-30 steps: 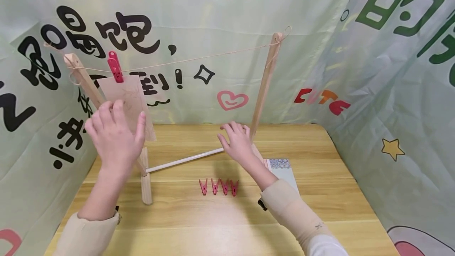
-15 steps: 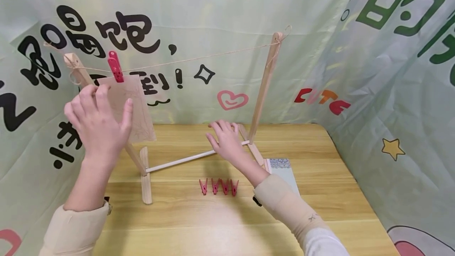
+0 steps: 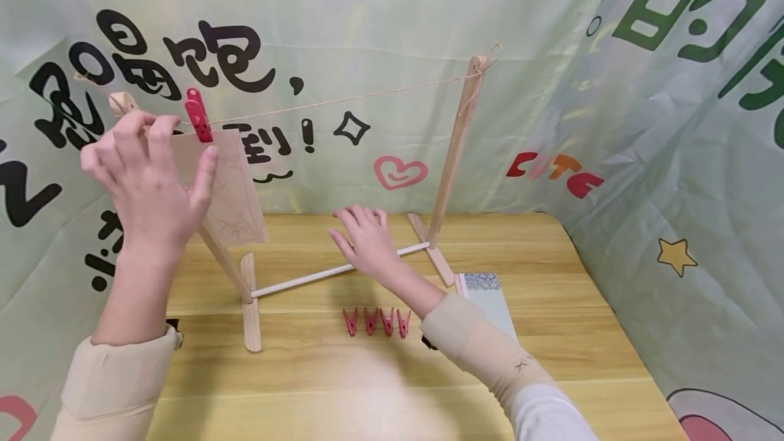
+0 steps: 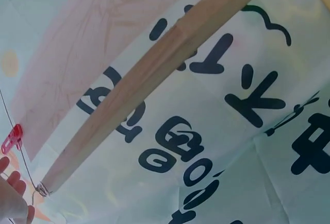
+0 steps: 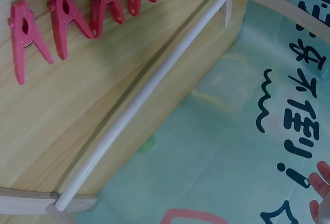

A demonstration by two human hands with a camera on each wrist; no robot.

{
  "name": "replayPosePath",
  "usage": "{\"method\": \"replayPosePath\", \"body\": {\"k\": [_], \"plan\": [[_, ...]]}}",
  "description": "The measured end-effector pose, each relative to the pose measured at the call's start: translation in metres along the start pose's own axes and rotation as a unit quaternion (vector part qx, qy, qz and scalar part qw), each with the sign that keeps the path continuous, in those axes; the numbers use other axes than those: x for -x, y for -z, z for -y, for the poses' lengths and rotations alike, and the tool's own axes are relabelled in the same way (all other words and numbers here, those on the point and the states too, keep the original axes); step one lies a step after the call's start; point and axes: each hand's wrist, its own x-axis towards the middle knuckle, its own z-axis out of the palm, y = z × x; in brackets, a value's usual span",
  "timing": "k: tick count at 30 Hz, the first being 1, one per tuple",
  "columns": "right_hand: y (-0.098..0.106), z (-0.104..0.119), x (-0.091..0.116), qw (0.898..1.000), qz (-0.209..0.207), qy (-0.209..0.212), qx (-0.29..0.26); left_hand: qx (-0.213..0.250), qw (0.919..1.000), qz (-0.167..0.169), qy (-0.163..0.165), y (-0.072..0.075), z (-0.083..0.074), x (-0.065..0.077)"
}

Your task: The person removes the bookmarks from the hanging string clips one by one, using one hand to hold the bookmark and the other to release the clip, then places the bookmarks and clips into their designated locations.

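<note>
A pink clothespin (image 3: 199, 116) clips a pale pink sheet of paper (image 3: 235, 189) to a thin string (image 3: 343, 99). My left hand (image 3: 147, 182), fingers loosely bent and thumb apart, is raised just below the clothespin. It covers part of the left wooden post (image 3: 223, 260) and the sheet's left side; contact cannot be told. In the left wrist view its fingertips (image 4: 15, 185) appear near the string, below the clothespin (image 4: 11, 139). My right hand (image 3: 367, 240) is in the air over the white rod (image 3: 300, 282), with relaxed fingers and nothing in them.
Several pink clothespins (image 3: 370, 324) lie in a row on the wooden table (image 3: 343, 400). The right post (image 3: 456, 148) holds the string's other end. A card or pad with a patterned top (image 3: 490, 305) lies by its foot. Printed cloth (image 3: 551, 107) hangs behind.
My left hand has moved up and left, from in front of the paper toward the post's top. My right hand has drifted left, away from the right post. Clothespins and paper stay put.
</note>
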Motion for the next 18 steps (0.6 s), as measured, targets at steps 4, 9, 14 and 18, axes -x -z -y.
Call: {"method": "replayPosePath", "body": {"k": [4, 9, 14, 18], "plan": [[-0.001, 0.006, -0.004, 1.0, 0.003, 0.004, 0.001, -0.003, 0.9999, 0.007, -0.008, 0.001, 0.002, -0.006], [-0.003, 0.013, -0.01, 1.0, -0.003, 0.007, 0.004, 0.0, 0.9997, 0.009, -0.021, 0.002, 0.004, -0.015], [-0.002, 0.022, -0.019, 1.0, 0.003, 0.011, 0.001, 0.001, 0.999, 0.008, -0.044, 0.003, 0.005, -0.024], [-0.002, 0.031, -0.025, 1.0, 0.02, 0.009, -0.006, -0.004, 0.9979, 0.03, -0.058, 0.006, 0.006, -0.03]]}}
